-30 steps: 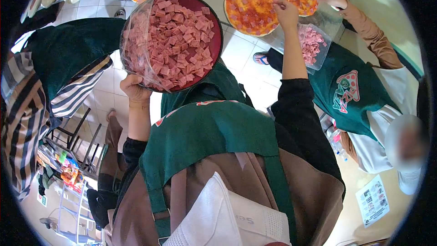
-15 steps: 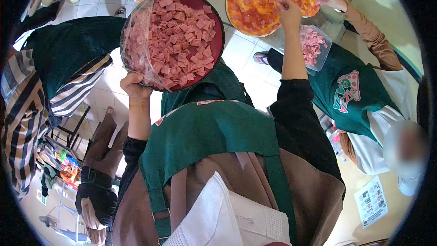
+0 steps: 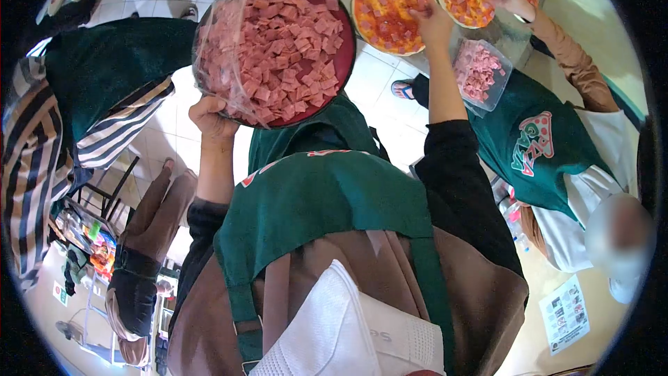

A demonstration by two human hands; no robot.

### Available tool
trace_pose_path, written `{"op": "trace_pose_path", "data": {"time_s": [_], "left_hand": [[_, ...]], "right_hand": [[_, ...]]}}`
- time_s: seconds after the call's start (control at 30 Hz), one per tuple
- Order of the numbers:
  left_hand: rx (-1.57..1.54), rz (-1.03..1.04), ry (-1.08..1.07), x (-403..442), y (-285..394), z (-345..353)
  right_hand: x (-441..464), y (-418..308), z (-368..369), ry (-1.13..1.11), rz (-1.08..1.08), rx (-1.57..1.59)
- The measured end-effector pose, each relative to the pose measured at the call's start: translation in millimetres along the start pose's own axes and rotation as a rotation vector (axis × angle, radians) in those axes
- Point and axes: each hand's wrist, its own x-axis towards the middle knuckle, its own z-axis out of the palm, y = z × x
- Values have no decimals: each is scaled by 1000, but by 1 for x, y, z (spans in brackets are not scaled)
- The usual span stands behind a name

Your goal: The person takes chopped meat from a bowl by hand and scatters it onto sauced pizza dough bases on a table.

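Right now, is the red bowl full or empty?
Not empty: pink squares cover most of the red bowl; their depth cannot be told.

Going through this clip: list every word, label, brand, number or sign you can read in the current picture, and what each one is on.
"PIZZA GAZA": the green apron of the co-worker at right.
"Se", the rest unclear: the white mask.
Unreadable: lettering on the camera wearer's apron, too foreshortened; the wall poster and green-and-white sign, too small.
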Motion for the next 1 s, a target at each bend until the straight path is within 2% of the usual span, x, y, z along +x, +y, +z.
{"op": "trace_pose_path", "data": {"time_s": [0.13, 0.2, 0.23, 0.27, 0.33, 0.4, 0.43, 0.5, 0.63, 0.77, 0.83, 0.87, 0.93, 0.97, 1.0], "left_hand": [[-6, 14, 13, 2, -2, 1], [-14, 29, -19, 6, -5, -3], [-15, 36, -14, 6, -5, -1], [-2, 1, -18, 5, -4, 2], [9, -32, -21, 7, -4, 5], [-10, -9, -81, 10, -6, 6], [-9, 0, -77, 11, -7, 6], [-30, -9, -104, 11, -9, 9], [-69, -32, -167, 12, -11, 9], [-58, -58, -171, 14, -12, 1], [-70, -59, -164, 12, -13, 0], [-79, -61, -156, 12, -13, 0], [-52, -49, -120, 12, -14, 0], [-22, -39, -82, 12, -15, 0], [-25, -38, -83, 11, -16, -1]], "right_hand": [[-1, -1, -14, 49, 4, -135], [-2, -5, -17, 97, 12, 191], [-10, -32, -30, 51, 21, 320], [-17, -54, -36, 45, 16, 324], [-30, -91, -45, -126, -156, 544], [-45, -134, -57, -258, -390, 461], [-51, -145, -54, -259, -393, 460], [-60, -163, -46, -349, -725, 279], [-76, -178, -26, -331, -810, 151], [-79, -170, -15, -298, -786, 151], [-79, -169, -18, -379, -595, 265], [-80, -169, -19, -380, -597, 263], [-83, -168, -21, -531, -233, 563], [-83, -165, -21, -531, -234, 561], [-83, -160, -22, -616, -103, 740]]}}
